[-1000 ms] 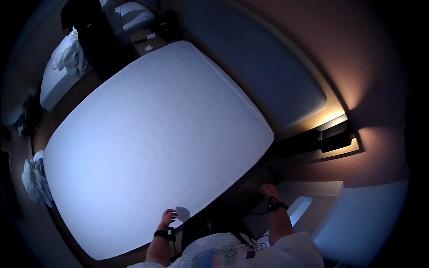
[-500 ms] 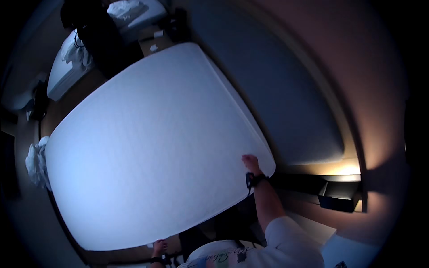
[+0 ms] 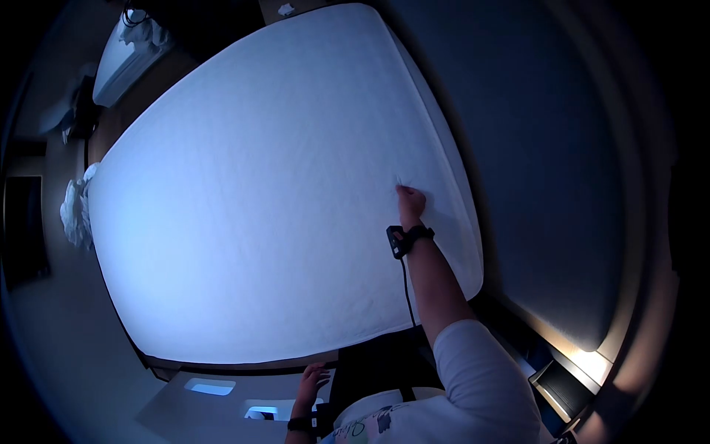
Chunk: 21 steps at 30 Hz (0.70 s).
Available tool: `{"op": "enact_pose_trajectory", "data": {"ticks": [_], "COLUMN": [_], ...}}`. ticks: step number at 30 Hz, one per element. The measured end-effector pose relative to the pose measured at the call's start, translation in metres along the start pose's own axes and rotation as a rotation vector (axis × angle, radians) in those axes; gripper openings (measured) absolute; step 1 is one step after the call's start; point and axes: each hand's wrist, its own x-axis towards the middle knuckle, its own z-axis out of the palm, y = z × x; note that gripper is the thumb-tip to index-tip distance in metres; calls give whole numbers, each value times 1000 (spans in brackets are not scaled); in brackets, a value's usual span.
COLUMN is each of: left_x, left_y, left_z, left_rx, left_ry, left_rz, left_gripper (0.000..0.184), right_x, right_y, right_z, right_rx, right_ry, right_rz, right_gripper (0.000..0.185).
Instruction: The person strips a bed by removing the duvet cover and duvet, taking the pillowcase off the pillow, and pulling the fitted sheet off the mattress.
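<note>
A white fitted bed sheet (image 3: 259, 200) covers the wide mattress in front of me and lies mostly smooth. My right hand (image 3: 411, 202) reaches over its right part, thumb and fingers pinched together at the cloth. Small creases gather right at the fingertips. A black device with a cable is strapped to that wrist. Low beside the mattress's near edge, my left hand (image 3: 313, 379) has its fingers apart and holds nothing.
A padded headboard panel (image 3: 540, 163) runs along the right, with a lit bedside unit (image 3: 566, 388) near its lower end. Crumpled white bedding (image 3: 76, 207) hangs by the left edge. Another bed (image 3: 122, 66) stands at the far left. A white panel with cut-outs (image 3: 174, 414) lies low at left.
My right hand has moved farther in over the sheet, and creases now show at its fingertips. My left hand has opened its fingers. The view has tilted down and shifted nearer.
</note>
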Motion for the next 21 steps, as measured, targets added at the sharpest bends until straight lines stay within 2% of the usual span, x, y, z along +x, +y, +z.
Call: {"op": "enact_pose_trajectory", "data": {"ticks": [2,4,5,6,8,9,10,11,12,14,15,16,18,21], "left_x": [16,52,83,96,111,123,133,143,154,176,184,190,197,195], "left_y": [-3,-7,-12,-1,35,53,70,83,95,109,114,116,120,123], "left_z": [6,0,-11,-13,-1,2,5,10,15,23,27,32,40,48], "left_rx": [-3,64,264,461,615,812,1010,1044,1078,1153,1221,1291,1343,1409], "left_ry": [1,90,211,327,367,355,341,293,244,171,142,114,117,128], "left_rz": [-12,118,259,401,568,667,766,739,715,626,586,547,494,388], "left_gripper": [22,28,35,43,57,61,65,66,67,71,72,73,74,76], "right_x": [-1,4,4,-7,-25,-32,-43,-57,-71,-105,-137,-166,-225,-287], "right_y": [-7,12,19,16,39,64,90,116,139,254,201,196,212,215], "right_z": [-6,-10,-18,-36,-80,-109,-141,-180,-219,-324,-350,-382,-445,-482], "right_rx": [-231,-244,-260,-227,-162,-110,-82,-138,-408,-466,-1070,-1186,-1188,-1195], "right_ry": [46,13,-21,-70,-44,-61,-37,-40,-74,-196,-332,-390,-380,-311], "right_rz": [13,52,86,71,8,141,187,245,233,-423,-78,25,297,728], "right_gripper": [26,26,27,30,29,28,28,25,22,28,28,30,32,37]}}
